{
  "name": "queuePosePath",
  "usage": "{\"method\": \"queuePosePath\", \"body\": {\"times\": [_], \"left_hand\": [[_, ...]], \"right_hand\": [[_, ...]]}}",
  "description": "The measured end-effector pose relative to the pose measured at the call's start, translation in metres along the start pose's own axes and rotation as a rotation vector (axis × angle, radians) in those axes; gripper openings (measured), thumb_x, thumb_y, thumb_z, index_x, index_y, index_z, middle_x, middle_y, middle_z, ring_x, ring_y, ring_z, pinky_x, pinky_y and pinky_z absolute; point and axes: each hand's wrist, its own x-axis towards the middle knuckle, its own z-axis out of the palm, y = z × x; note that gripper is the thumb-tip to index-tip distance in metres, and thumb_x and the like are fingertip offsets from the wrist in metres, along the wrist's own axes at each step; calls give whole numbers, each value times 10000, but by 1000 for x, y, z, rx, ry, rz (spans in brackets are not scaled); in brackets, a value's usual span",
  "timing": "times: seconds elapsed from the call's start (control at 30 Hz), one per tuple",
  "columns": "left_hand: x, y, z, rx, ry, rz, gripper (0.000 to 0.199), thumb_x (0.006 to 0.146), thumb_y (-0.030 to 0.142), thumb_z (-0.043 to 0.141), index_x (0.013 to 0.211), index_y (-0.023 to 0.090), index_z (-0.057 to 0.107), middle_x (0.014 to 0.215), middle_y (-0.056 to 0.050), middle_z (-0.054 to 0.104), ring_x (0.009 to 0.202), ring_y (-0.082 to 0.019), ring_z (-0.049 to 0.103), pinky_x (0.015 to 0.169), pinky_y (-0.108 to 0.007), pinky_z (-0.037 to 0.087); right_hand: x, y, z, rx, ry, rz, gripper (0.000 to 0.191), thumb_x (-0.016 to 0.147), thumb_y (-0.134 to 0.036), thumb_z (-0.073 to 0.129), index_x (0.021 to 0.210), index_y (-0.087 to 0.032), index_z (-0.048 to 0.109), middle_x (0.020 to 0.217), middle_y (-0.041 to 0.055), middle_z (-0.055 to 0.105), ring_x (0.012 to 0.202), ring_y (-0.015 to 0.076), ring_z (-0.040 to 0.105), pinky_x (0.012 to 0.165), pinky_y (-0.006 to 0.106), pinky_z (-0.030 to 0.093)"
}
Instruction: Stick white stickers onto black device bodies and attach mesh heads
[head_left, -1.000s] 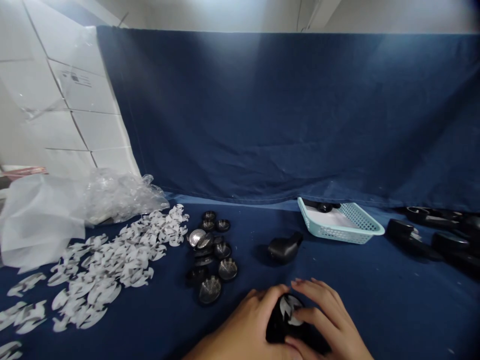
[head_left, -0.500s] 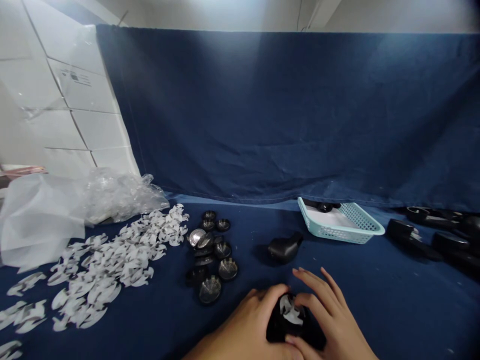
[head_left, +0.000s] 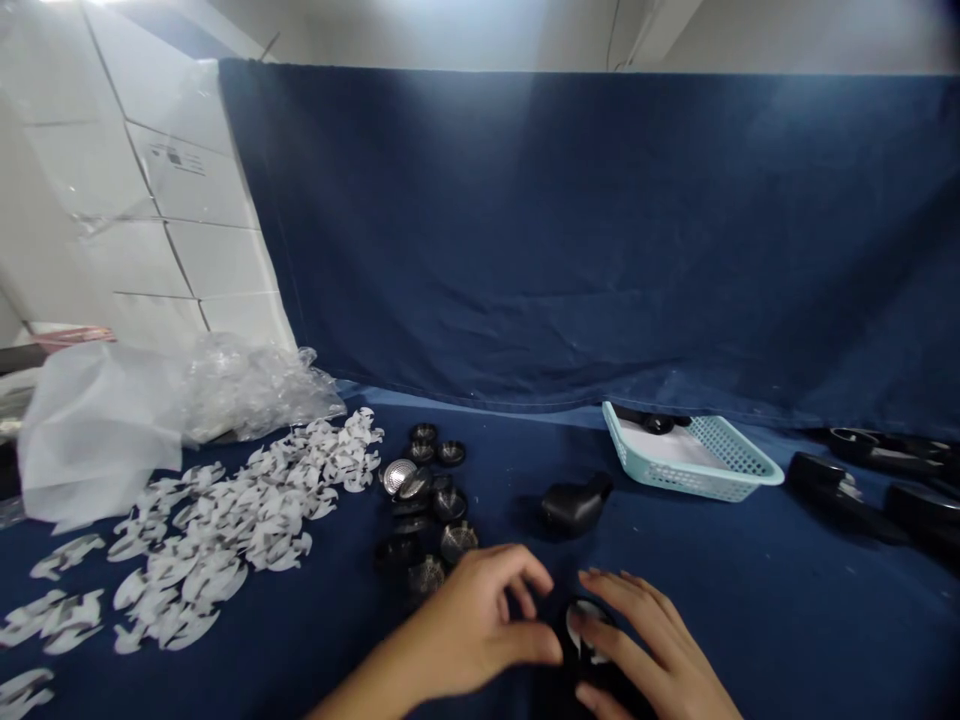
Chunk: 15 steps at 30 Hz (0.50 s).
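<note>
Near the bottom edge, a black round part (head_left: 571,680) has a small white piece (head_left: 590,640) set in its opening. My right hand (head_left: 660,645) rests on it, fingers over the white piece and thumb at the lower side. Just left of the part, my left hand (head_left: 480,625) is held with curled fingers apart from the thumb and nothing between them. Beyond my left hand lie several round black and metallic perforated caps (head_left: 458,540), some partly hidden by it. Another black part with a short neck (head_left: 574,507) lies above my hands.
A heap of white plastic pieces (head_left: 247,520) spreads at the left, beside clear plastic bags (head_left: 101,430). A light-blue basket (head_left: 682,475) holds black parts at the back right. More black parts (head_left: 840,497) lie at the far right. A blue cloth (head_left: 562,240) hangs behind.
My left hand has let go of the black part and moved left and up. My right hand's fingers now lie over the white piece. The view has shifted slightly.
</note>
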Motion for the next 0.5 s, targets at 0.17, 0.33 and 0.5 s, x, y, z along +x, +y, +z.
{"method": "queuePosePath", "body": {"times": [0.17,0.33,0.5], "left_hand": [[-5,-8,-76,240,519,-196,581,967,603,226,732,192,563,479,25,530,454,-152,580,517,-239,470],[-27,-47,-151,659,800,-424,436,903,569,402,873,196,627,755,-65,684,774,-280,655,745,-365,483],[-40,-81,-170,1022,640,-591,365,775,393,582,1026,156,702,1176,-190,668,1131,-473,547,968,-617,339]], "right_hand": [[-4,1,2,-68,-27,79,290,945,-431,502,1018,-198,658,1110,155,726,953,286,729,671,411,639],[-16,1,7,-59,-78,182,379,801,-533,688,1017,-224,645,1187,147,698,1006,302,716,719,397,647],[-27,3,14,-24,-132,326,450,741,-605,732,973,-232,632,1088,120,741,891,280,750,658,356,660]]}}
